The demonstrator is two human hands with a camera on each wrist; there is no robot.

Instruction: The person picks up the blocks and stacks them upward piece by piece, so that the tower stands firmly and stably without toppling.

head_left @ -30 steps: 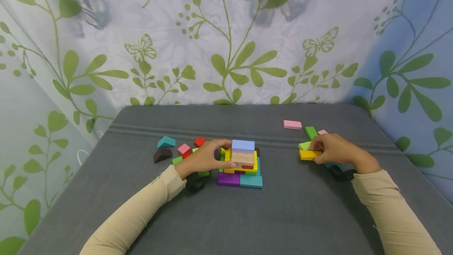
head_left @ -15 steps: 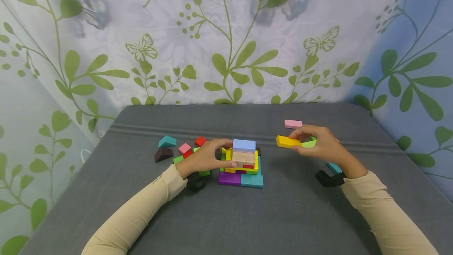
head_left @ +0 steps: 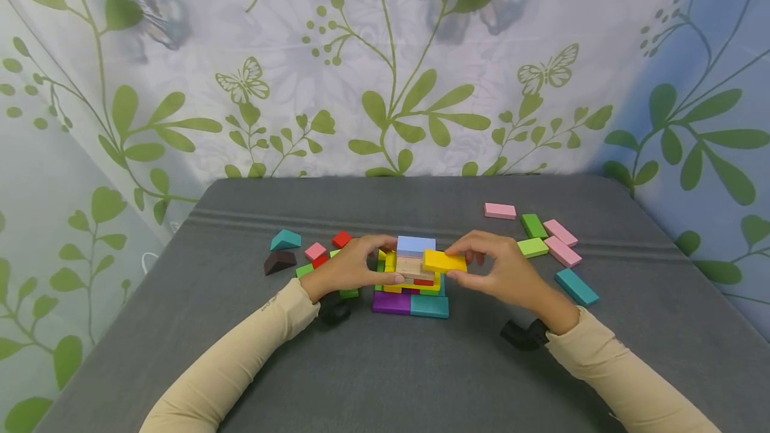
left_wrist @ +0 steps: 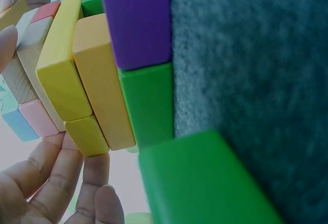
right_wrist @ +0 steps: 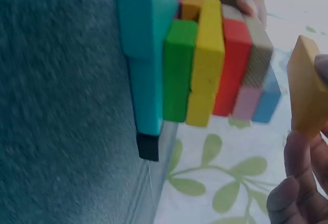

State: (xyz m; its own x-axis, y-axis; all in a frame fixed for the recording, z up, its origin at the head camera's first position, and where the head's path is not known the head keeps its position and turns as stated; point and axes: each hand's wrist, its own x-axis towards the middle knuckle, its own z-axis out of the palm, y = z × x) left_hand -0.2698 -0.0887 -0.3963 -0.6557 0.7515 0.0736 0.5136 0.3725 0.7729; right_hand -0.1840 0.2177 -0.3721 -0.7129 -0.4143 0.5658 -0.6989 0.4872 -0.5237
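A layered stack of coloured wooden blocks stands mid-table, with purple (head_left: 391, 303) and teal blocks (head_left: 430, 307) at its base. A light blue block (head_left: 416, 246) and a bare wood block (head_left: 415, 267) lie on its top layer. My left hand (head_left: 355, 262) holds the stack's left side, thumb at the front, fingers behind. In the left wrist view its fingertips touch the rear ends of the blocks (left_wrist: 88, 136). My right hand (head_left: 502, 266) pinches a yellow-orange block (head_left: 444, 261) at the stack's upper right. The right wrist view shows this block (right_wrist: 305, 90) apart from the stack.
Right of the stack lie pink (head_left: 562, 252), green (head_left: 533, 226) and teal blocks (head_left: 576, 286), with another pink block (head_left: 500, 211) farther back. To the left are a teal triangle (head_left: 285, 240), a dark brown triangle (head_left: 279, 262) and several small blocks, partly behind my left hand.
My right hand has picked the yellow-orange block from the right-hand pile and carried it left to the stack. The left hand has stayed at the stack.
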